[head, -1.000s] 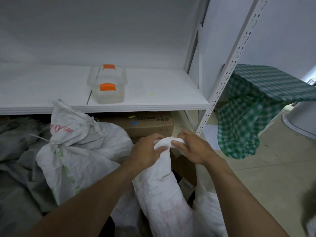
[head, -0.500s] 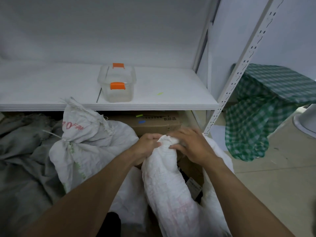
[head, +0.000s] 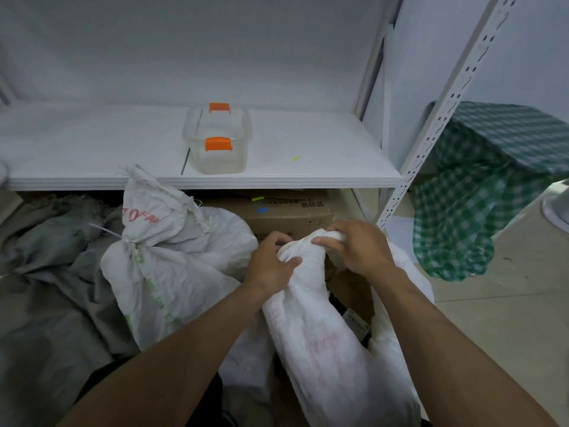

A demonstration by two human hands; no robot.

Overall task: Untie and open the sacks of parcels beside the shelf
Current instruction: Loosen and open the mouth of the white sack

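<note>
Head view: white sack (head: pixel 326 343) leans before shelf (head: pixel 308 181) front edge, long axis running away from person, bunched neck at far end. Neck gripped by left hand (head: pixel 271 268) from left, top pinched by right hand (head: pixel 354 251) from right; both equally near. Further left, second sack (head: pixel 160 272) tied.

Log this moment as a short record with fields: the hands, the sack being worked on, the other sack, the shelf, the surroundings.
hands: left hand and right hand both grip the bunched neck of the white sack
sack state: mouth gathered shut; any tie is hidden by the fingers
other sack: tied sack at the left, neck bound
shelf: shelf board holds a clear box with orange latches
under shelf: cardboard box
right side: green checked cloth
</note>
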